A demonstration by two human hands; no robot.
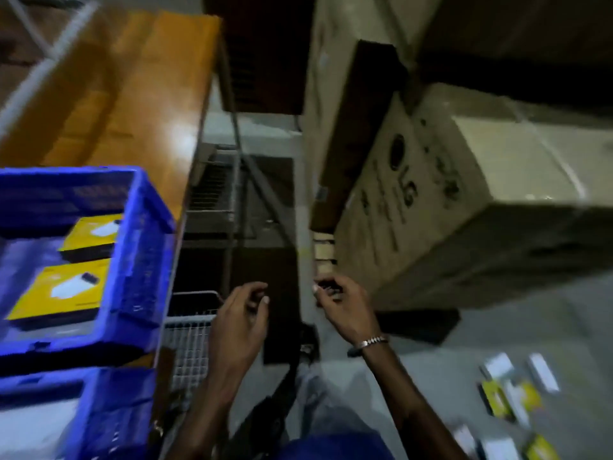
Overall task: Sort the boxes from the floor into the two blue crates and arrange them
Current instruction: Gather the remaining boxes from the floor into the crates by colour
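right grip: the right hand (345, 307) is raised with fingers curled round a small dark thing at its fingertips; blur hides what it is, maybe a small box.
left grip: the left hand (242, 313) hangs beside it, fingers loosely curled, holding nothing.
wrist: a metal bracelet (370, 343) sits on the right wrist.
upper crate: a blue crate (146, 227) with slotted walls stands on the wooden surface (132, 94) at the left.
boxes in crate: two flat yellow boxes (66, 293) lie inside it, one behind the other, each with a white picture on top and a dark side edge.
lower crate: a second blue crate (109, 416) sits nearer the camera, just below the first; its contents are too blurred to tell.
boxes on floor: a scatter of small yellow and white boxes (507, 390) lies on the grey floor (497, 327) at the lower right, well apart from the crates.
big carton: a large cardboard carton (464, 200) with dark printed letters rests on the floor behind the hands.
basket: a wire basket (192, 340) stands beside the surface, under the left hand.
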